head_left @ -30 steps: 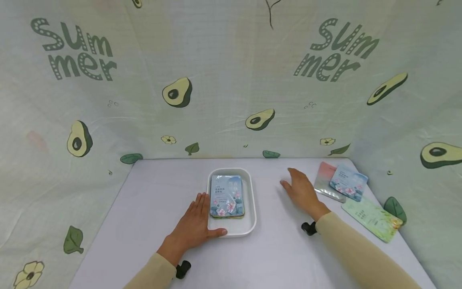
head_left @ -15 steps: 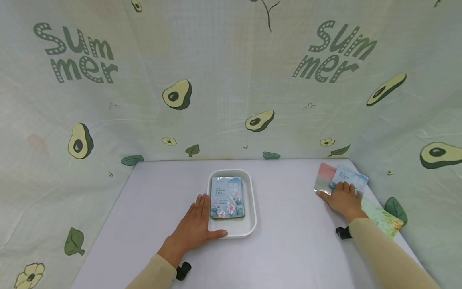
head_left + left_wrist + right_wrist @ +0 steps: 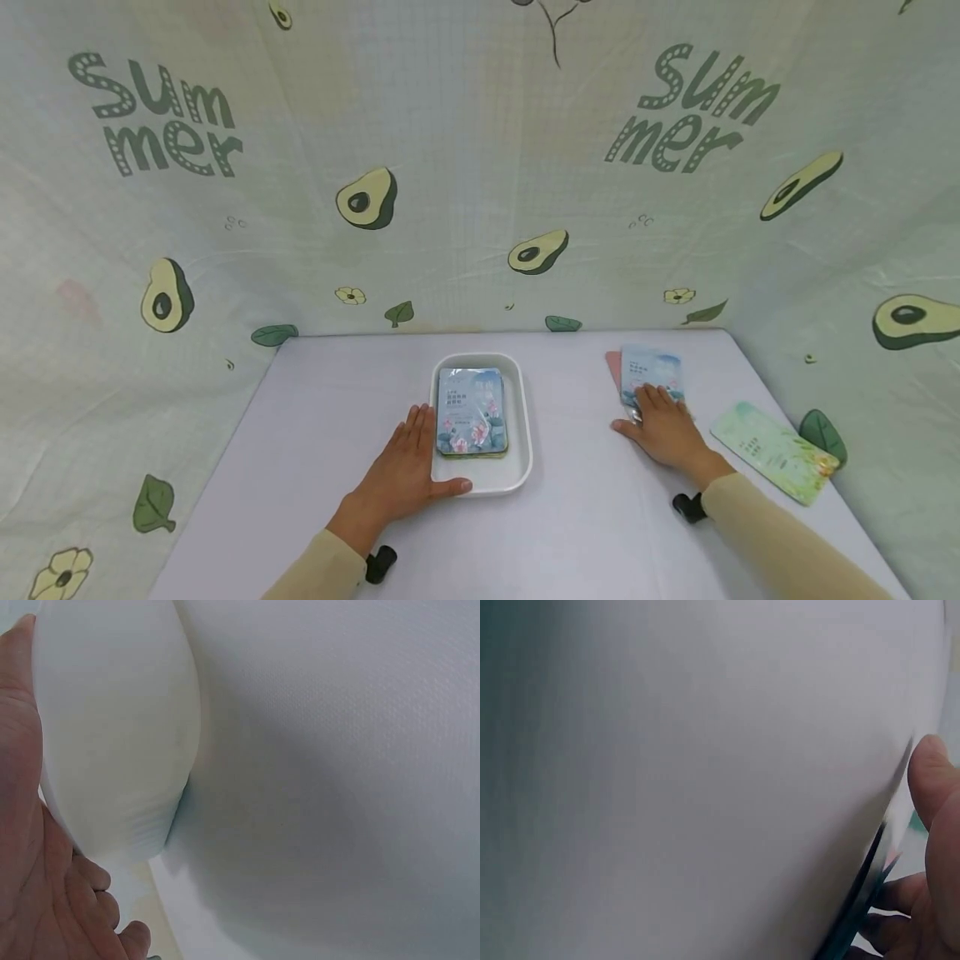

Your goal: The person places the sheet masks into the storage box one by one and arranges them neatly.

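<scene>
In the head view my left hand (image 3: 405,462) lies against the left side of a white tray (image 3: 522,417), fingers straight and the thumb across its near rim. The left wrist view shows the palm at the tray's wall (image 3: 120,735). A stack of face mask sachets (image 3: 471,412) sits inside, a blue one with pink flowers on top. To the right, my right hand (image 3: 663,429) rests its extended fingers on a blue face mask sachet (image 3: 651,367). A pink and silver sachet (image 3: 613,367) peeks out beneath, mostly hidden. In the right wrist view the thumb (image 3: 932,776) stands apart from the sachets' edges.
A green face mask sachet (image 3: 776,450) lies slantwise near the table's right edge. White cloth covers the table (image 3: 570,517). A printed curtain (image 3: 465,167) closes off the back and both sides.
My right hand first reached right onto the blue and pink-silver sachets, then slid both leftward across the table, away from the green one. The left hand stays at the tray.
</scene>
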